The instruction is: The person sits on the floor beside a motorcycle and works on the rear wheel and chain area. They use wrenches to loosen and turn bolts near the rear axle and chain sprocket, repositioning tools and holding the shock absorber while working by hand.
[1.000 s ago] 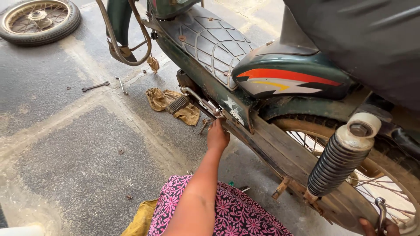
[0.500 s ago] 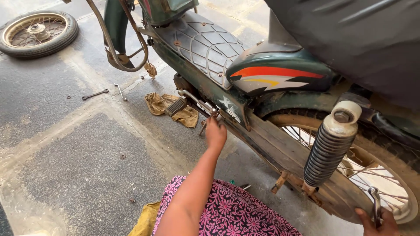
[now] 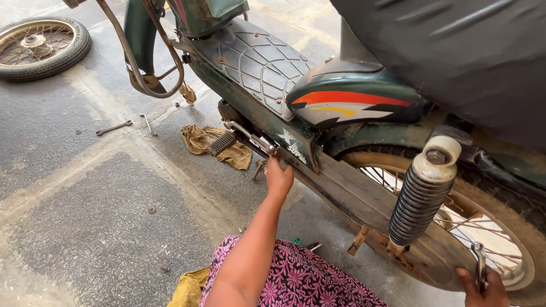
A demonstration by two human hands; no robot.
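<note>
Rightward and down the view has drifted, so the right hand (image 3: 483,287) and the spanner (image 3: 479,264) it grips now show fully beside the rear wheel (image 3: 483,239).

Taking the green moped (image 3: 318,113) as landmark: the left hand (image 3: 278,177) reaches under its frame, fingers curled at the foot-peg bracket (image 3: 256,141), likely steadying the part; what it clasps is hidden. The right fist, closed on one spanner, is at the rear wheel hub, below the single black shock absorber (image 3: 421,199). One loose wheel (image 3: 40,45) lies well ahead of the moped, two small tools (image 3: 128,125) on the floor beside it, one rag (image 3: 216,145) under its footboard.
</note>
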